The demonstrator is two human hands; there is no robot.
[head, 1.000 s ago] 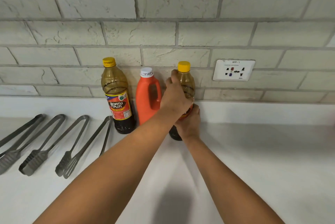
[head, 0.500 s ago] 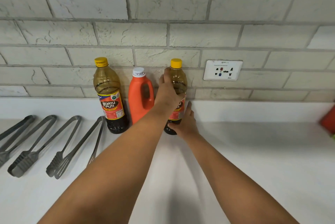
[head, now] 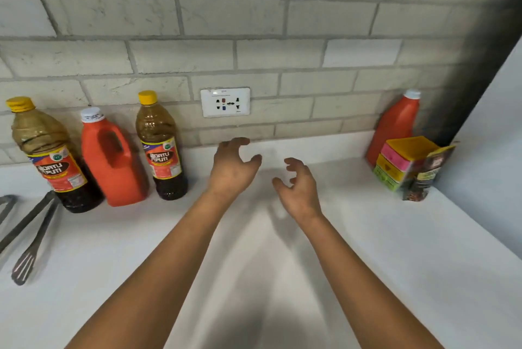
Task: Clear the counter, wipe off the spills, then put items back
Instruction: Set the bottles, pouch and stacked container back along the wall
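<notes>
- My left hand (head: 231, 167) and right hand (head: 299, 193) hover over the white worktop (head: 367, 249), fingers loosely curled, each grip empty.
- The yellow-capped dark vinegar bottle (head: 162, 148) stands left of them, beside the orange plastic jug (head: 113, 162).

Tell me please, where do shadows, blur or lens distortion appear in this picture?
Head view: soft shadows of both arms fall on the white counter; the left hand and right hand are slightly motion-blurred; wide-angle distortion tilts the left vinegar bottle and bends the brick wall; the right upper corner darkens.
</notes>
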